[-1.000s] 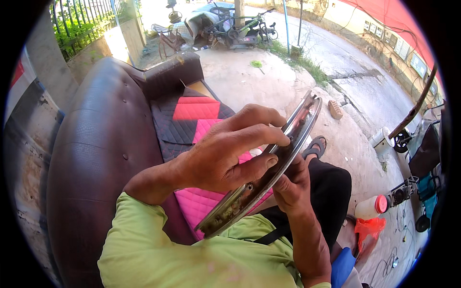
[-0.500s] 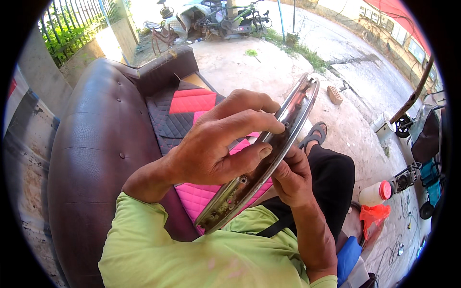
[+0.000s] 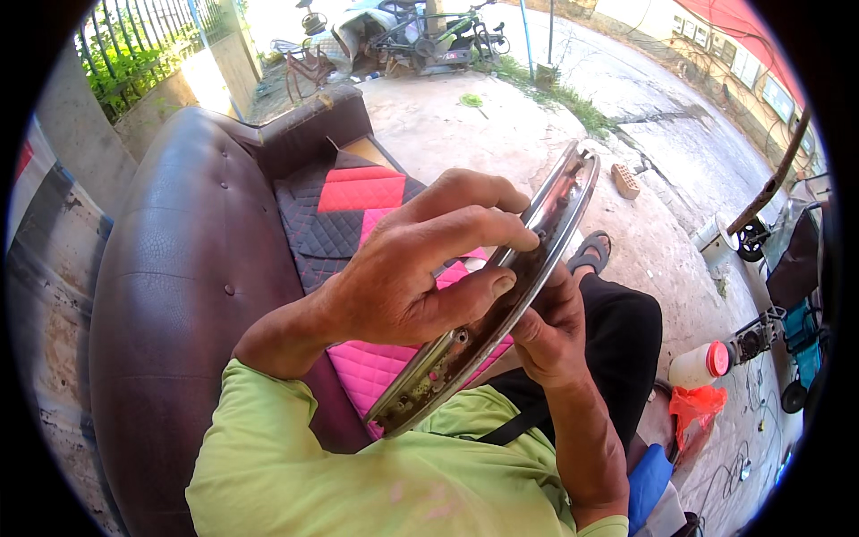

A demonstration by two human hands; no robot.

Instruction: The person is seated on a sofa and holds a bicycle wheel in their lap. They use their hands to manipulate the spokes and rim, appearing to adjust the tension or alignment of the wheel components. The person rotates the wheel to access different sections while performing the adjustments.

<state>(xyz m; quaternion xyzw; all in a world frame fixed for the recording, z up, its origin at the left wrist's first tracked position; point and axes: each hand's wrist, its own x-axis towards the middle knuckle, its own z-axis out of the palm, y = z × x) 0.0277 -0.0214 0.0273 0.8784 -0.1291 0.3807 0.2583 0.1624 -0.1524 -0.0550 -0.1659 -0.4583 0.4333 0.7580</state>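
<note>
A long, narrow, curved metal channel (image 3: 438, 379) stands slanted across my lap, its far end higher. It has shiny raised edges, a stained, rust-spotted inside and small holes along its length. My left hand (image 3: 403, 259) reaches over its left edge, fingers bent, with the thumb and fingertips against the channel; whether something small sits under them is hidden. From the right side my right hand (image 3: 553, 331) grips the channel near its middle, the thumb by the near edge and the other fingers partly behind the metal.
On my left is a brown leather sofa (image 3: 188, 277) with a pink, red and black quilted cover (image 3: 362, 190). A brick (image 3: 625, 181) lies on the concrete ahead. To the right are a red-lidded white container (image 3: 698, 364), an orange plastic bag (image 3: 696, 409) and cables. Bicycles (image 3: 438, 40) stand far off.
The metal channel and both hands have shifted very slightly to the right in the picture. Both hands keep the same hold.
</note>
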